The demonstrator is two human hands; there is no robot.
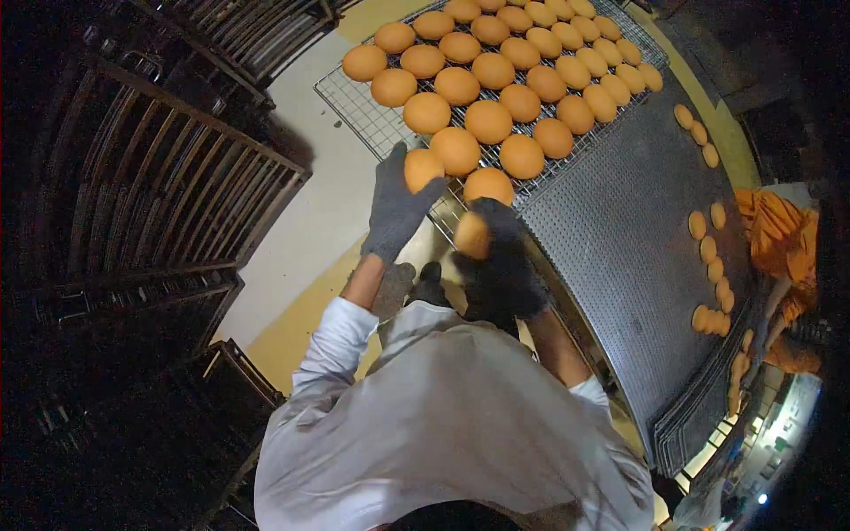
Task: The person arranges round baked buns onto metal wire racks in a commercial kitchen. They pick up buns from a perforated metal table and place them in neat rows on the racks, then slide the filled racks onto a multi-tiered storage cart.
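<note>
A dark grey knit glove covers my left hand (pixel 398 212), its thumb and fingers around a round golden-brown bun (pixel 424 171) at the near left corner of a wire cooling rack (pixel 352 109). Just below the rack's near edge, my right hand (pixel 506 272), in a dark glove and blurred, has another bun (pixel 472 235) tilted at its fingers. Several rows of similar round buns (pixel 489 121) lie on the wire rack. One bun (pixel 489 187) sits at the rack's near edge, directly above my right hand and partly hidden by it.
Right of the rack stretches a perforated metal surface (pixel 617 219), with several loose buns (pixel 708 249) along its far side. A person in orange clothing (pixel 777 229) is beyond it. Slatted metal racks (pixel 192 179) stand at left, beside the pale floor (pixel 312 226).
</note>
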